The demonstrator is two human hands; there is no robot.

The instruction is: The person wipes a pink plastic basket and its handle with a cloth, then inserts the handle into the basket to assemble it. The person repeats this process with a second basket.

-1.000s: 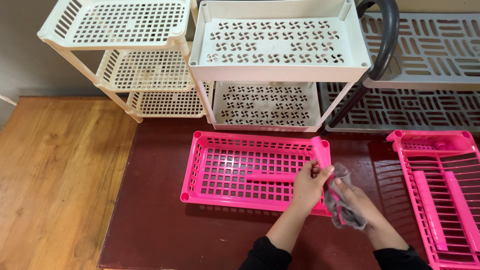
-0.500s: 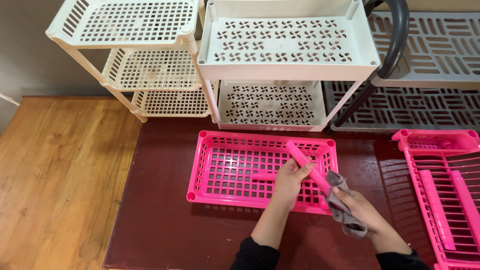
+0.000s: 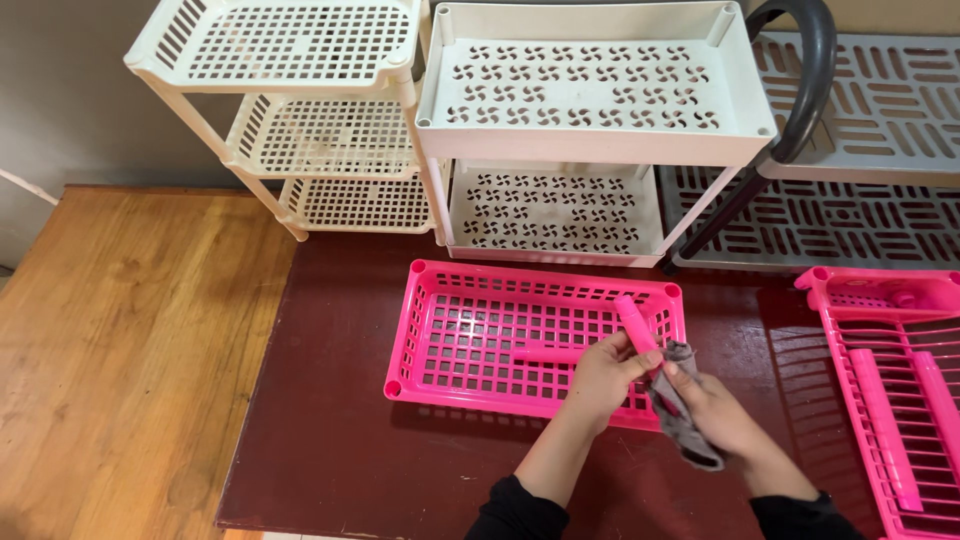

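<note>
**Over the pink tray: post held and wiped with a cloth**

Above the near right corner of the pink tray (image 3: 500,340), a short pink post (image 3: 637,325) was held tilted, its upper end pointing away from the person. The left hand (image 3: 600,378) was closed around the lower part of the post, thumb and fingers pinching it. The right hand (image 3: 715,418) was pressed together on a grey cloth (image 3: 678,408), which was bunched against the post just below the left-hand grip. A second pink post (image 3: 550,352) was seen lying flat inside the tray, apart from the hands.

The tray was noted on the dark red worktop (image 3: 320,430), near its middle. Behind it, a white three-tier rack (image 3: 290,50) and a cream rack (image 3: 590,80) were set side by side, with a grey rack (image 3: 880,100) further right. Another pink tray (image 3: 890,380), with long pink pieces in it, was at the right edge.

Judgement on the wiping: the post would be best kept firmly pinched and turned a little at a time, so that the cloth could be drawn along every side; the grip would be better shifted than left covering an unwiped patch.
</note>
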